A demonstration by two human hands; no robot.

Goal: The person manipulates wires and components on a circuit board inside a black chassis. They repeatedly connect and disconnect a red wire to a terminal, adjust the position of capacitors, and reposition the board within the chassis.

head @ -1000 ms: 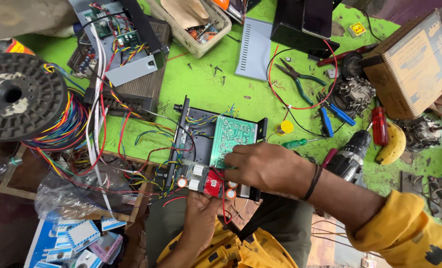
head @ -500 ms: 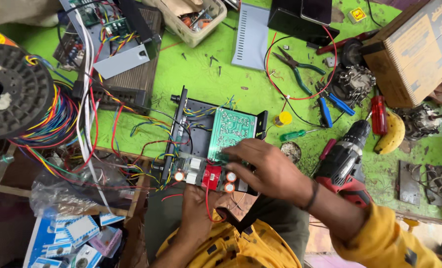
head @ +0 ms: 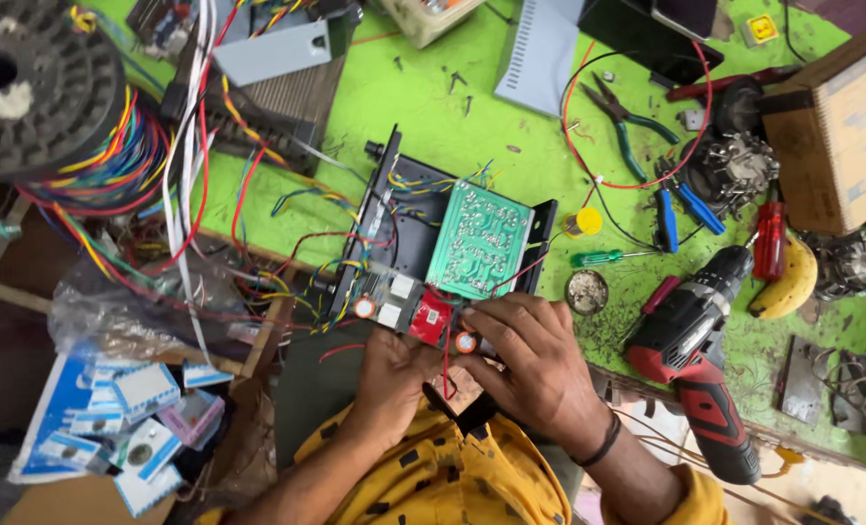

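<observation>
A black metal chassis (head: 409,219) lies on the green bench, with a green circuit board (head: 479,238) tilted up in it and coloured wires running across. At its near edge sits a red block part (head: 430,317) between two round orange-rimmed knobs. My left hand (head: 389,374) comes from below and grips the chassis's near edge under the red part. My right hand (head: 530,355) curls over that same edge beside the green board, fingers touching the knob at the right. A red wire hangs down between the two hands.
A red and black cordless drill (head: 700,355) lies right of my right hand. Pliers (head: 627,122), screwdrivers (head: 768,238), a banana (head: 793,282) and a cardboard box (head: 841,126) fill the right side. A wire spool (head: 34,87) and wire bundles sit left; small blue-white boxes (head: 122,413) lie lower left.
My right hand has slid down from over the green board to the chassis's near edge. The view has shifted, so the chassis sits nearer the middle.
</observation>
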